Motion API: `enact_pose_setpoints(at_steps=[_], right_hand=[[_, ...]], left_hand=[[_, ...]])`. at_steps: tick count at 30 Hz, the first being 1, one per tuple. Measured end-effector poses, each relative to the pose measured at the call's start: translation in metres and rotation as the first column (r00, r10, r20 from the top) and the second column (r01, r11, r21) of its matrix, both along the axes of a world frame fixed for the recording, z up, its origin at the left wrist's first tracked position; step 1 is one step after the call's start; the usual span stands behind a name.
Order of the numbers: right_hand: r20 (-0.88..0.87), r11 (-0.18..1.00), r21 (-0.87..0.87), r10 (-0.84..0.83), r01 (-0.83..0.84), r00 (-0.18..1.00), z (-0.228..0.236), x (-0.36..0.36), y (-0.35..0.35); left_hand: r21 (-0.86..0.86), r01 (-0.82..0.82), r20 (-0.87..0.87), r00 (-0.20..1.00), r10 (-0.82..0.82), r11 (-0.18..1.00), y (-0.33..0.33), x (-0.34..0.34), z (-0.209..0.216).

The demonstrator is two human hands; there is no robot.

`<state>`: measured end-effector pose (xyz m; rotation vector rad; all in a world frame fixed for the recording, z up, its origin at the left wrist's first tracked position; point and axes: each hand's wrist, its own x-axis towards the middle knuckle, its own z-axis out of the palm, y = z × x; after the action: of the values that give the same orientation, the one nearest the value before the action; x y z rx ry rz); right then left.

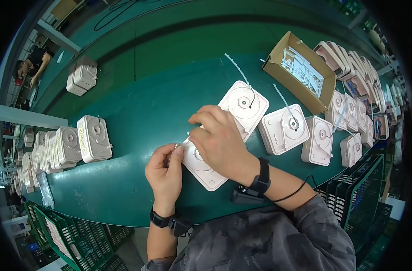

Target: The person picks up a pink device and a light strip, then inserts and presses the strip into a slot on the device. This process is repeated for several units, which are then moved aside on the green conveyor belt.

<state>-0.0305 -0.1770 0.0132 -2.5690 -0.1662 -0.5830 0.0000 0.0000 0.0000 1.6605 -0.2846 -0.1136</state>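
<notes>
In front of me a pale pinkish-white plastic housing [211,181] with rounded corners and a round recess lies on the green table, partly under my right hand. At its left corner my left hand [165,169] is closed in a pinch, with a tiny shiny piece at the fingertips, too small to name. Over the housing's upper part my right hand [219,140] is closed, fingers curled downward; what they grip, if anything, is hidden. Just beyond it lies a similar housing [255,106], a black wire and a pale strip [237,67] rising from its round centre.
Similar housings with strips [286,131] stand to the right, beside a cardboard box [274,68] of white strips. Stacked housings [346,58] fill the far right. More housings [94,140] line the left edge. Green racks [357,194] flank the table. Another person [36,61] works at far left.
</notes>
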Motion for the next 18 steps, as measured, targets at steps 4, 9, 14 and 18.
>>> enact_pose_setpoints(at_steps=[4,9,14,18], right_hand=[[-0.04,0.991,0.083,0.106,-0.102,0.994,0.005,-0.015,0.002],[-0.093,0.971,0.222,-0.063,0.082,0.994,0.016,-0.015,0.007],[0.0,0.994,0.031,-0.103,0.103,0.995,0.011,-0.015,0.005],[-0.041,0.993,0.118,-0.002,0.007,0.999,0.009,-0.014,0.002]], left_hand=[[-0.026,-0.001,-0.11,0.994,-0.002,1.0,-0.009,-0.003,0.002],[-0.005,0.022,-0.109,0.994,-0.023,1.0,-0.004,-0.002,0.0],[0.012,0.031,-0.081,0.996,-0.03,0.999,-0.009,-0.006,-0.002],[0.012,0.022,-0.101,0.995,-0.021,1.0,-0.009,-0.005,-0.002]])
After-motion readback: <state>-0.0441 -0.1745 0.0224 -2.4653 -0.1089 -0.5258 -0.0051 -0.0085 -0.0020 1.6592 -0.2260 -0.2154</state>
